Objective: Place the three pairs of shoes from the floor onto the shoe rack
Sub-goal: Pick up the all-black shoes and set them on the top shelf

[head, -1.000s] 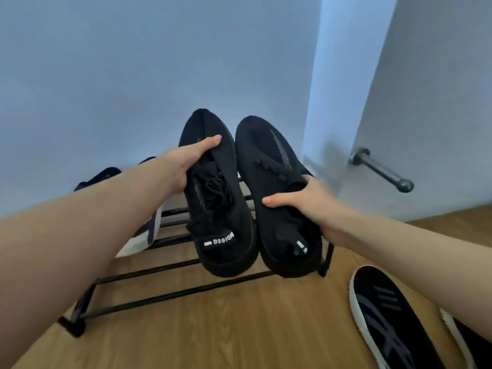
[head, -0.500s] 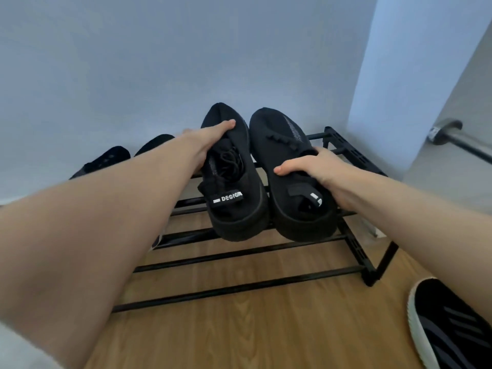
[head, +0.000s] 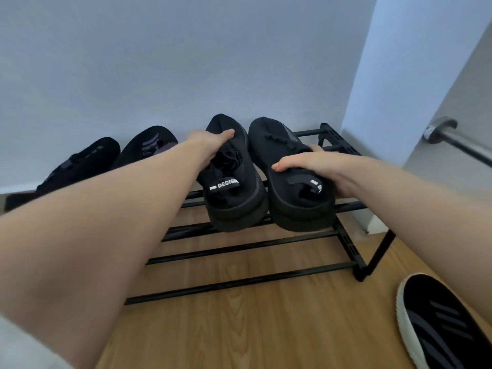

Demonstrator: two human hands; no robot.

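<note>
Fingers [head: 286, 164] partly hidden behind black shoes [head: 290, 179] on rack [head: 346, 241]

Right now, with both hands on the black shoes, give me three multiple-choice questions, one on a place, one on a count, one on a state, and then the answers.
1. Where is the shoe with the white-edged sole?
A. on the rack's top tier
B. on the floor right of the rack
C. in the left hand

2. How many shoes are on the rack left of the held pair?
A. none
B. two
C. four

3. What is the right hand doing?
A. gripping a black shoe
B. hanging empty
C. holding the door handle

Answers:
1 B, the white-edged shoe lies on the wood floor beyond the shoe rack.
2 B, two dark shoes sit there.
3 A, the right hand clasps the right black shoe; the left hand grips the left black shoe.
</note>
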